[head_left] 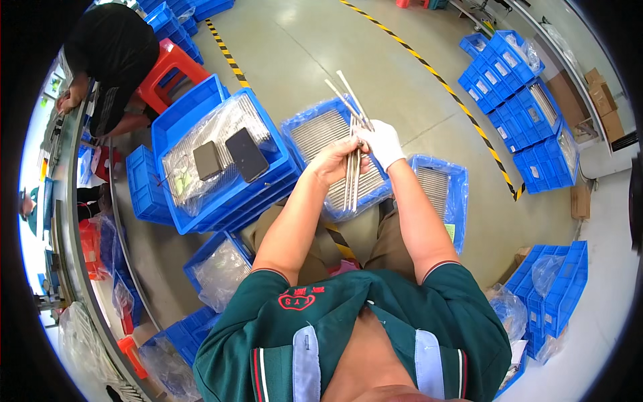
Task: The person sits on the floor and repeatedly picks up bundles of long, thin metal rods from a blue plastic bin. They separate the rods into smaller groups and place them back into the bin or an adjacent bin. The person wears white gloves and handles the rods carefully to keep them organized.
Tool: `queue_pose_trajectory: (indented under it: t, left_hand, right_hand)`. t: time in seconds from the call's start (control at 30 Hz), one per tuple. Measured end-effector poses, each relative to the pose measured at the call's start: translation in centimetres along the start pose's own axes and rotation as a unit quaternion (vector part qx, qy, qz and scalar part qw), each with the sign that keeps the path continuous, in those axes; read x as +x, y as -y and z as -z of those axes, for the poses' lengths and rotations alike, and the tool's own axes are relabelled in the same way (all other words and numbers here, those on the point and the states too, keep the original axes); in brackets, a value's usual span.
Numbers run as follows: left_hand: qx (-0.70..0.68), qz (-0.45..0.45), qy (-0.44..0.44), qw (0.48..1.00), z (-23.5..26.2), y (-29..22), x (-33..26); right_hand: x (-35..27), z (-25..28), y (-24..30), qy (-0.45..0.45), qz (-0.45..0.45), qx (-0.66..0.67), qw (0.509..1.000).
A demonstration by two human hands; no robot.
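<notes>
My bare left hand (333,161) grips a bundle of thin metal rods (351,179) near their middle. My right hand (383,142), in a white glove, pinches the same bundle from the right, and two rods (347,97) fan upward above it. Both hands hover over a blue crate (303,129) lined with plastic and filled with rows of similar rods. A second rod-filled blue crate (457,189) lies just right of my right forearm.
A stack of blue crates (175,126) on my left carries a plastic-covered load with a dark phone (246,155) and a dark wallet (207,160) on top. Another person (110,57) sits by a red stool (167,70). More blue crates (519,94) stand right, beyond yellow-black floor tape (462,107).
</notes>
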State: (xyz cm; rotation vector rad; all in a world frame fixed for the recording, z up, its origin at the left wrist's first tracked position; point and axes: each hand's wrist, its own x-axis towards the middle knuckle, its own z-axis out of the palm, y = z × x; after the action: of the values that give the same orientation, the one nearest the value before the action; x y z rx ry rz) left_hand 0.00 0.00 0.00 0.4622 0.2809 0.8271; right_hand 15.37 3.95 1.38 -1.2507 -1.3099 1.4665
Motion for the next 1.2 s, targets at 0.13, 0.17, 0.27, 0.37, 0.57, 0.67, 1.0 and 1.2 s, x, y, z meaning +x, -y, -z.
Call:
queue_pose_trajectory:
  t: [0.13, 0.17, 0.27, 0.37, 0.57, 0.67, 1.0, 1.2]
  left_hand:
    - [-0.022, -0.009, -0.056, 0.998, -0.4, 0.2, -0.8]
    - [-0.036, -0.006, -0.052, 0.998, 0.0, 0.1, -1.0]
    - [-0.004, -0.034, -0.112, 0.993, 0.4, -0.6, -1.0]
    - [0.010, -0.102, -0.174, 0.979, -0.1, -1.5, -1.2]
    - [-0.002, -0.220, -0.250, 0.943, 0.4, -5.0, -2.0]
    - [-0.046, -0.254, -0.255, 0.932, 0.9, -5.8, -2.1]
    - [-0.061, -0.254, -0.241, 0.935, 0.4, -5.4, -1.5]
    - [-0.002, -0.219, -0.239, 0.946, -0.1, -3.7, -0.6]
  right_hand:
    - [0.1, -0.7, 0.1, 0.042, -0.016, -0.005, 0.999]
    - [0.0, -1.1, 0.3, 0.051, -0.031, 0.022, 0.998]
    - [1.0, -1.3, -1.0, -0.007, 0.012, -0.047, 0.999]
    - [0.1, -0.8, -0.7, -0.075, 0.059, -0.175, 0.980]
    - [-2.6, 0.0, 0.8, 0.026, -0.006, 0.004, 1.000]
    - [-4.0, 0.2, 1.8, 0.076, -0.006, 0.015, 0.997]
    - [-5.0, 0.0, 1.8, 0.096, 0.024, -0.016, 0.995]
    - [-5.2, -1.4, 2.2, 0.051, 0.050, -0.033, 0.997]
